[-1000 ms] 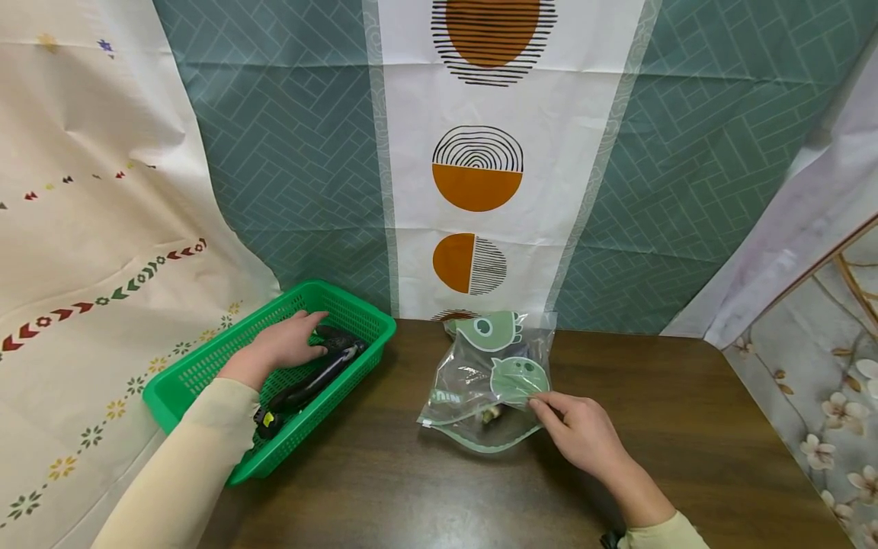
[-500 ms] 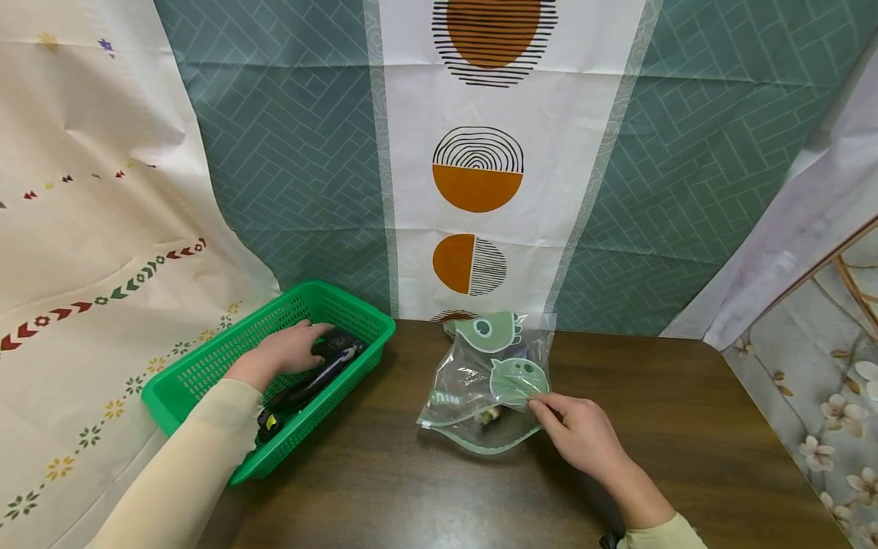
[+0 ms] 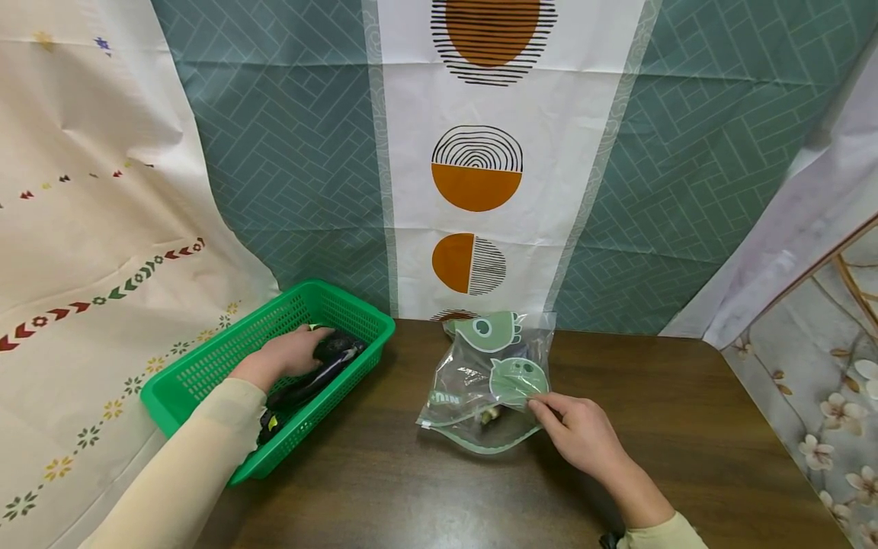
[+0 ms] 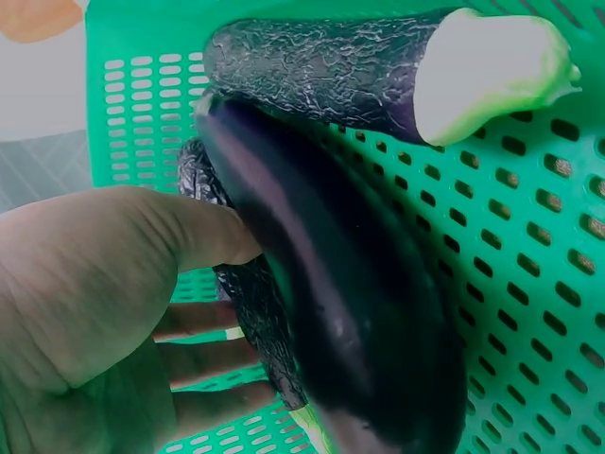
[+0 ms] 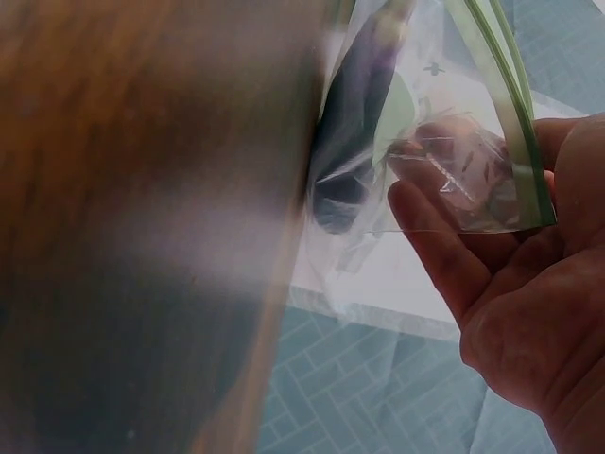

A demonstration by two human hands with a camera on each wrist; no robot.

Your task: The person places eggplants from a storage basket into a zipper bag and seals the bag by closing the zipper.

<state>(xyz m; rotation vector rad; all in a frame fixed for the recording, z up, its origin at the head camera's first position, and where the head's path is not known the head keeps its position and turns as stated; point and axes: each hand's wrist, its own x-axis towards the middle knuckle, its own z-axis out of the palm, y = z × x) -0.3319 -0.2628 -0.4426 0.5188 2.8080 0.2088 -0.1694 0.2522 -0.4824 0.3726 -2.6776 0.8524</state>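
In the head view my left hand reaches into a green plastic basket. The left wrist view shows its thumb and fingers around a wrinkled dark eggplant with a green end. A smooth, glossy eggplant lies right against it, partly over it. Another wrinkled eggplant, with a pale green end, lies across the basket. My right hand pinches the edge of a clear zip bag printed with green cartoon shapes. Inside the bag is a dark purple eggplant.
The brown wooden table lies under the basket and bag. Behind stands a green-and-white patterned cloth. A cream embroidered cloth hangs close along the basket's left side, and a floral cloth borders the right.
My left hand has sunk slightly lower into the basket, its fingers closing in on the wrinkled eggplant. My right hand and the bag have stayed in place.
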